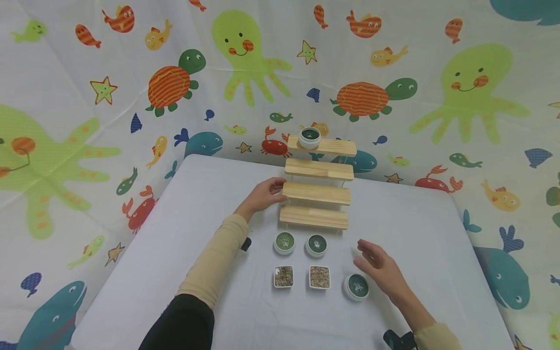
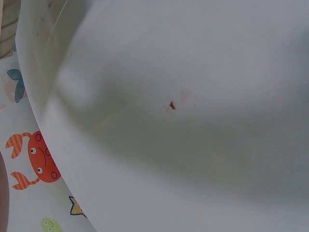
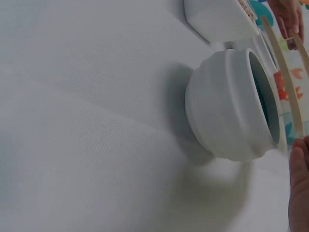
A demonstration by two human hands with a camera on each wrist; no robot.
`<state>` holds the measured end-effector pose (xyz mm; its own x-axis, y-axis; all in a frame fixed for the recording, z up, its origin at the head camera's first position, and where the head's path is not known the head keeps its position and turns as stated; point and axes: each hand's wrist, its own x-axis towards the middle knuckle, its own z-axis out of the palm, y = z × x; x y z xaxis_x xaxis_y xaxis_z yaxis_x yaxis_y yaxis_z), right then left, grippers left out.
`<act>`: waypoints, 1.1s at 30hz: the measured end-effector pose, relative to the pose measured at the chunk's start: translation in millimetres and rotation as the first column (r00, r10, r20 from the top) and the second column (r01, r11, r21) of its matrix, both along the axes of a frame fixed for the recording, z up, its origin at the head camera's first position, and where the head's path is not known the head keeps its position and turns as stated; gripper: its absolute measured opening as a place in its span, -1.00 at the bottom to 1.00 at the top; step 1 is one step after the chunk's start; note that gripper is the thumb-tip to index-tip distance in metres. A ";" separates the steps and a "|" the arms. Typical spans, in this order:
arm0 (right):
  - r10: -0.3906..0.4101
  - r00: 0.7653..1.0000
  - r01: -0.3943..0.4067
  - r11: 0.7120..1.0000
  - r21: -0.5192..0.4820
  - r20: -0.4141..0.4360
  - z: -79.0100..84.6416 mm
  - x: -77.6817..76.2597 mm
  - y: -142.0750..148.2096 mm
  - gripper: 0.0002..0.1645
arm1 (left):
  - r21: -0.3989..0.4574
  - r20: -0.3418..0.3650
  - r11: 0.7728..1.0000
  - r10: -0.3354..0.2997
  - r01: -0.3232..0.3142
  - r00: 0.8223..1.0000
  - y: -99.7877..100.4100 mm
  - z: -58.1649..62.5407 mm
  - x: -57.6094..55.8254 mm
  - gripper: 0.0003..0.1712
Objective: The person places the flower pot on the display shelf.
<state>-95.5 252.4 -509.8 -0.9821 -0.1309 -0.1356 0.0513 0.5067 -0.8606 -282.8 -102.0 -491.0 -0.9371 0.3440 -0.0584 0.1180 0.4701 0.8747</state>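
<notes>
My left hand point(image 1: 262, 195) is at the left end of a tiered wooden shelf point(image 1: 317, 193), its thumb and fingers pinching the end of one plank. My right hand point(image 1: 381, 272) hovers over the tablecloth with loosely bent fingers and holds nothing. Just left of it stands a round white pot point(image 1: 356, 287) with a dark green filling; its ribbed side point(image 3: 219, 106) shows large in the right wrist view. The left wrist view catches mostly white cloth, with the left hand's grip out of sight.
Another white pot point(image 1: 309, 138) stands on the top plank. In front of the shelf are a light green-filled pot point(image 1: 284, 242), a dark green-filled pot point(image 1: 316, 245) and two square dishes of grains, one darker point(image 1: 283, 276), one paler point(image 1: 320, 277). A sea-animal curtain point(image 1: 262, 43) hangs behind.
</notes>
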 end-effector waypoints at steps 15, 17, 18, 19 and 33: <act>0.102 0.994 -0.101 0.995 -0.018 0.032 -12.7 14.1 14.3 -0.16 | 0.018 -0.017 1.000 -0.014 0.014 1.000 -0.4 -1.4 -2.5 -0.27; 0.122 0.992 -0.121 0.992 -0.032 0.027 -13.1 15.9 16.0 -0.16 | 0.019 -0.023 1.000 -0.018 0.018 1.000 -0.9 -1.2 -2.5 -0.26; 0.131 0.991 -0.130 0.991 -0.039 0.027 -13.3 16.6 16.7 -0.16 | 0.019 -0.026 1.000 -0.020 0.020 0.999 -1.1 -1.2 -2.6 -0.25; 0.139 0.990 -0.138 0.989 -0.045 0.026 -13.5 17.5 17.3 -0.16 | 0.018 -0.028 1.000 -0.020 0.021 0.999 -1.4 -1.1 -2.5 -0.25; 0.209 0.977 -0.207 0.977 -0.041 0.044 -24.8 27.6 20.9 -0.14 | 0.017 -0.022 1.000 -0.006 0.006 1.000 -0.6 -1.5 0.9 -0.29</act>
